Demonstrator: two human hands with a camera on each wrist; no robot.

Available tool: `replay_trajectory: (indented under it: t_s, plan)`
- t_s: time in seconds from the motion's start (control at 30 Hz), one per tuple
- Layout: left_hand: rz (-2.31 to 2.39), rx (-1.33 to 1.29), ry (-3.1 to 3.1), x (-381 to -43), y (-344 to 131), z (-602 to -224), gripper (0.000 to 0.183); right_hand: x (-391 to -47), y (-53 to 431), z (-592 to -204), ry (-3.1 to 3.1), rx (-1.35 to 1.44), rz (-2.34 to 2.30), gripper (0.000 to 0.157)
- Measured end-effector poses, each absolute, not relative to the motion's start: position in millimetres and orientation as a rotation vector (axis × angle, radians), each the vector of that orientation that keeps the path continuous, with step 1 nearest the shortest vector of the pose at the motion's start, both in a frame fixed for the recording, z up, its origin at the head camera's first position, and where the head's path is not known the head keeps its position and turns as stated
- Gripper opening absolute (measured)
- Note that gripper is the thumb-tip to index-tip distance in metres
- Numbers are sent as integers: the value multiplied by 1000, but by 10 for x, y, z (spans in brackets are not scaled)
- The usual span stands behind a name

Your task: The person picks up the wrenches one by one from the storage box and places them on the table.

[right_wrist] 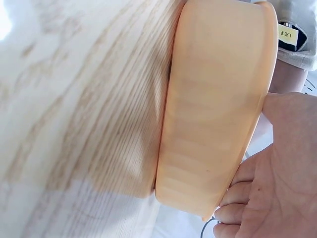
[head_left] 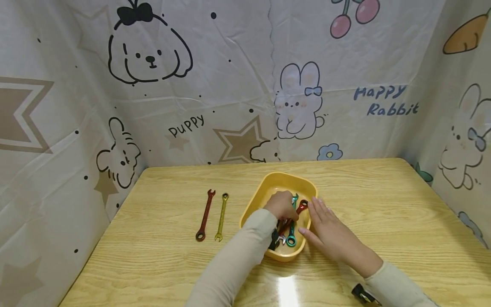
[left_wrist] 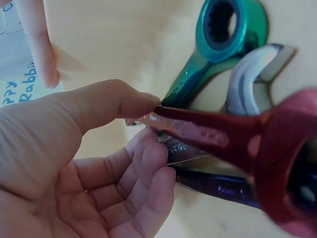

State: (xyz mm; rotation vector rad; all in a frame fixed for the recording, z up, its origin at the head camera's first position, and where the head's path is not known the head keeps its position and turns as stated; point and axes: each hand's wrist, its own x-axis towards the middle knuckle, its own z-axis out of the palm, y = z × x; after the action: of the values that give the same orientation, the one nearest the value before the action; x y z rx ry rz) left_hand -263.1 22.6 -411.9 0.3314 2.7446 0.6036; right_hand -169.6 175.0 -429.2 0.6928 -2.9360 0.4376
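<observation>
In the yellow plastic bin (head_left: 258, 204), my left hand (head_left: 283, 205) pinches a red ratchet wrench (left_wrist: 213, 133) between thumb and fingers, its ring end toward the left wrist camera. Beside it in the bin lie a green wrench (head_left: 291, 240), a silver open-ended wrench (left_wrist: 241, 84) and a dark purplish one (left_wrist: 218, 187). Their far parts are partly hidden under the left hand. My right hand (head_left: 333, 233) rests against the bin's right rim with straight fingers; the right wrist view shows it along the bin's outer wall (right_wrist: 213, 104).
Left of the bin, a dark red wrench (head_left: 206, 215) and a yellow wrench (head_left: 221, 217) lie side by side on the wooden table (head_left: 161, 256). A patterned cloth (head_left: 230, 85) hangs behind and at both sides of the table.
</observation>
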Motion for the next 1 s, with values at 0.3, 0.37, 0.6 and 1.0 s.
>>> replay_trajectory:
  t_s: [0.3,0.37,0.6,1.0]
  plan:
    - [470,365,2819,-2637,244,-4106,25,-1690,1748,-4278,-2941,685,444,77]
    - [455,364,2827,-2634,250,-4101,26,-1687,1748,-4275,-2941,685,448,77]
    - [499,365,2821,-2648,222,-4110,26,-1692,1746,-4278,-2935,689,452,77]
    - [750,312,2687,-2670,116,-4090,39,-1689,1737,-4280,-2945,682,467,77]
